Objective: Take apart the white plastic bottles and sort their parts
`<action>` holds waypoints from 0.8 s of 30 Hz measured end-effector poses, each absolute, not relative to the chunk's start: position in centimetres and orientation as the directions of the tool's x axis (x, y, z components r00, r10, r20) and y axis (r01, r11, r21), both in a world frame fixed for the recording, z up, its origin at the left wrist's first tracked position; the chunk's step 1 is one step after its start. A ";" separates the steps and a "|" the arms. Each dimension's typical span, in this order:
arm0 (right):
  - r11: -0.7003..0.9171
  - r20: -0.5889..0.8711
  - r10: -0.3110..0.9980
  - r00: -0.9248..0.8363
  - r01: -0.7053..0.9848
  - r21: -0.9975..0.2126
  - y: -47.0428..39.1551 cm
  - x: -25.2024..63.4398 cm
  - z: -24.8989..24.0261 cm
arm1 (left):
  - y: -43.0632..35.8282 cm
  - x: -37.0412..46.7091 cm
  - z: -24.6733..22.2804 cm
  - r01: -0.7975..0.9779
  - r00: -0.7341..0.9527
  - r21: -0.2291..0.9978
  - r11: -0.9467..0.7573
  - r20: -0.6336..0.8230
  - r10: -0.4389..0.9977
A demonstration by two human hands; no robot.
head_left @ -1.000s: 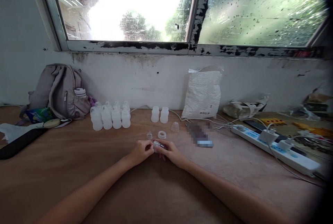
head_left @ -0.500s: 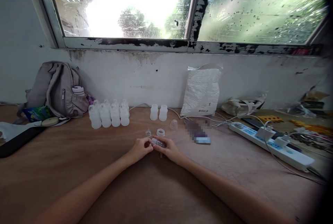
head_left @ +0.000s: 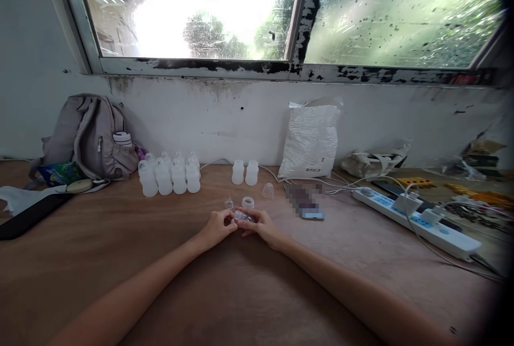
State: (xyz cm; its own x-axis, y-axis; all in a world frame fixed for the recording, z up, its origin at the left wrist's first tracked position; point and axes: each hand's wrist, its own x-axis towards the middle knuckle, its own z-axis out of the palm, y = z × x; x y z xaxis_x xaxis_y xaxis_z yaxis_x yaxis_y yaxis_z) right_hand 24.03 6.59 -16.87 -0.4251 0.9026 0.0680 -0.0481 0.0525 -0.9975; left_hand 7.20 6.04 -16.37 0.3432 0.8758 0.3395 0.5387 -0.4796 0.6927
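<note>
A small clear plastic piece, roughly tube-shaped, lies sideways between my hands; its exact kind is too small to tell. My right hand wraps its fingers around it from the right. At its left end, my left hand is closed in a pinch, thumb against forefinger. Just beyond the hands sit a clear bottle nipple and a white screw ring. A clear domed cap stands to their right. Farther back are two frosted baby bottles without tops.
Several frosted baby bottles with nipples and caps stand grouped at back left, near a grey backpack. A white plastic bag leans on the wall. On the right lie a phone-like blurred object and a power strip with cables.
My right fingers have shifted slightly around the clear piece, which has tilted a little. My left hand keeps its pinch, and the things on the table have stayed put.
</note>
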 end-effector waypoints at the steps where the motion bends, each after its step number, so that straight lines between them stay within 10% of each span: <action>1: 0.046 0.066 0.902 -0.428 -0.057 -0.997 6.6 24.1 -16.9 | 6.0 7.2 -16.4 0.541 0.342 0.690 -0.481 0.342 0.875; 24: 0.013 0.068 0.900 -0.431 -0.131 -0.991 6.5 24.0 -16.6 | 5.6 7.4 -16.2 0.550 0.326 0.660 -0.513 0.396 0.859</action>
State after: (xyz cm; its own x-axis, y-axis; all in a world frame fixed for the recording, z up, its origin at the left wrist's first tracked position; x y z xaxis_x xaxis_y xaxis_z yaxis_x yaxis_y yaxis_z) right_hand 24.04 6.53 -16.61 -0.4306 0.8999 0.0683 -0.1309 0.0126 -0.9913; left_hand 7.41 5.59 -16.21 0.3262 0.8586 0.3955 0.5496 -0.5127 0.6597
